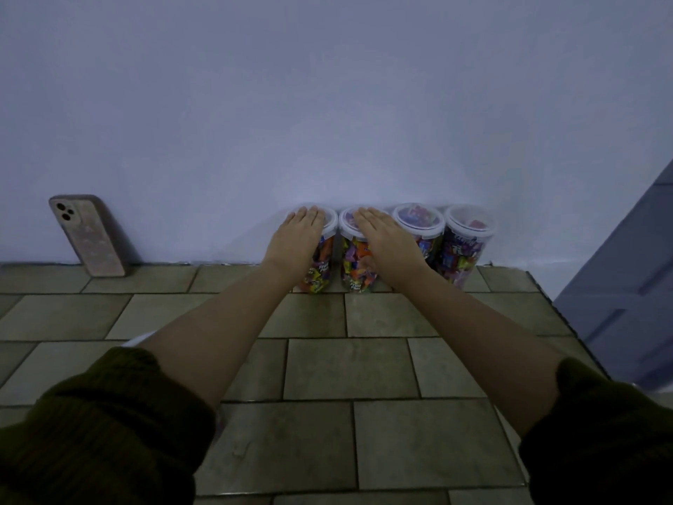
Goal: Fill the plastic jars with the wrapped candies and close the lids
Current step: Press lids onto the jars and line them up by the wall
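Along the surface's (349,369) back edge, against the wall (327,103), stand the first jar (322,271), second jar (355,282), third jar (418,222) and fourth jar (469,231), all lidded and full of candies (455,258). The left hand (300,231) lies flat, fingers straight and together, on the first jar; the right hand (386,235) likewise on the second jar. A phone (89,235) leans on the wall, back-left.

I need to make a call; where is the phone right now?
In the head view, the phone leans against the wall at the far left, well left of the four candy jars.
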